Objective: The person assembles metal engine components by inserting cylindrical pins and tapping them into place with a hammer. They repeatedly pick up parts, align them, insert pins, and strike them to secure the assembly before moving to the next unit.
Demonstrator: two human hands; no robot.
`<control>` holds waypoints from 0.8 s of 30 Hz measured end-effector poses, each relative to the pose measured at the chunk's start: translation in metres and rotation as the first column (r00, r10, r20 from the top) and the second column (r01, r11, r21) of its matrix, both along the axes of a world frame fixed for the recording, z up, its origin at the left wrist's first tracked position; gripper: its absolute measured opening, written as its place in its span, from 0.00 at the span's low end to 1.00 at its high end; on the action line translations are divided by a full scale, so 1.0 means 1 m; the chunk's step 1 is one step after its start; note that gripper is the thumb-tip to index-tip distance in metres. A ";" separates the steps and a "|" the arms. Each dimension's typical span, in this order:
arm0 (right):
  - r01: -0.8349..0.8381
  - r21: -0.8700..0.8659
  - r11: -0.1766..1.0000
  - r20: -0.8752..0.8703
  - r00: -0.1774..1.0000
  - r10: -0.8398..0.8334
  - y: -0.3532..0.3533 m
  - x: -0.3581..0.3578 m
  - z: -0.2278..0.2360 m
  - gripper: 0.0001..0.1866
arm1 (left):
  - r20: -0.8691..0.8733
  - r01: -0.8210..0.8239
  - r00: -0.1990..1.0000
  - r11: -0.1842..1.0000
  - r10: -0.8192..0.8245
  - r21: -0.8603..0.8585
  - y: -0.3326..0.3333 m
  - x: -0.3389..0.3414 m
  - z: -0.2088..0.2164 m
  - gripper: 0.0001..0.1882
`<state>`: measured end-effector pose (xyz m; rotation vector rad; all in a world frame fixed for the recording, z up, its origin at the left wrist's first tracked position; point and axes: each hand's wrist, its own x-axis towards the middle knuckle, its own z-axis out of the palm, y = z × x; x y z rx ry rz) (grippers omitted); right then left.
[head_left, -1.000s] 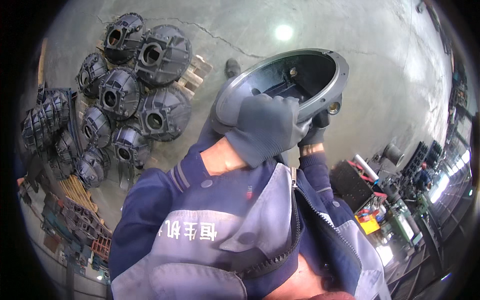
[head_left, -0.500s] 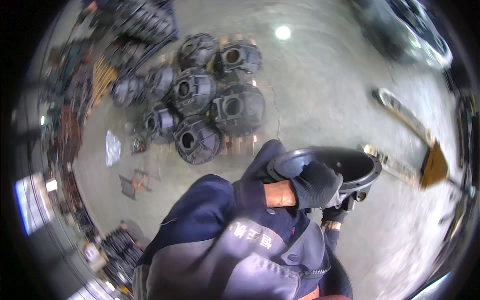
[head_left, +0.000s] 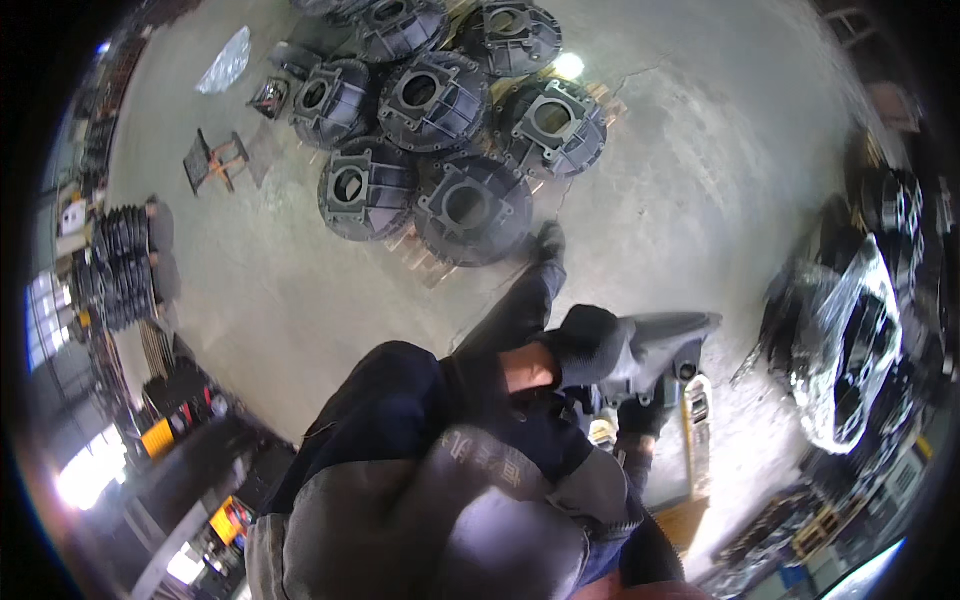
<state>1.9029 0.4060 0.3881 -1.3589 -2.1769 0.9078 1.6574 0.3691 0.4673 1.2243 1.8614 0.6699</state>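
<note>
I carry a round grey cast metal housing (head_left: 668,338), seen edge-on in front of my body. My left hand (head_left: 588,344), in a dark glove, grips its near rim from above. My right hand (head_left: 640,414), also gloved, holds it from below and is partly hidden under the casting. My blue and grey jacket (head_left: 430,480) fills the lower middle of the view. One of my legs and a dark shoe (head_left: 548,240) stretch toward the pallet ahead.
Several similar grey housings (head_left: 470,205) lie face up on a wooden pallet (head_left: 420,262) on the concrete floor ahead. Stacked dark ribbed parts (head_left: 125,262) stand at the left. A plastic-wrapped load (head_left: 850,350) sits at the right, and a yellow pallet jack (head_left: 695,440) beside me.
The view has swung round and the pallet of housings now lies straight ahead and nearer. The housing in my hands has tipped from open-side-up to edge-on.
</note>
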 end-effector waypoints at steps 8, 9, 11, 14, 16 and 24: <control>-0.325 -0.435 0.840 -0.323 0.927 0.192 0.205 -0.138 -0.028 0.18 | -0.038 -0.424 0.903 0.903 0.427 0.071 0.087 -0.093 0.007 0.20; -0.353 -0.505 0.787 -0.375 0.912 0.168 0.226 -0.162 -0.026 0.18 | -0.034 -0.497 0.866 0.867 0.498 0.044 0.093 -0.102 0.008 0.21; -0.303 -0.868 0.394 -0.415 0.878 -0.238 0.272 -0.217 -0.020 0.16 | -0.036 -0.609 0.793 0.791 0.608 -0.062 0.106 -0.117 0.006 0.21; -0.349 -0.853 0.388 -0.357 0.932 0.053 0.319 -0.300 -0.023 0.18 | -0.039 -0.830 0.558 0.558 0.829 -0.012 0.121 -0.124 -0.014 0.16; -0.593 -0.735 0.330 -0.422 0.780 0.462 0.345 -0.356 -0.033 0.19 | 0.042 -0.955 0.297 0.298 0.954 -0.002 0.130 -0.118 -0.039 0.17; -0.532 -0.830 0.170 -0.227 0.600 0.767 0.362 -0.487 -0.149 0.22 | -0.290 -0.875 -0.348 -0.420 0.892 -0.240 0.090 0.116 -0.173 0.16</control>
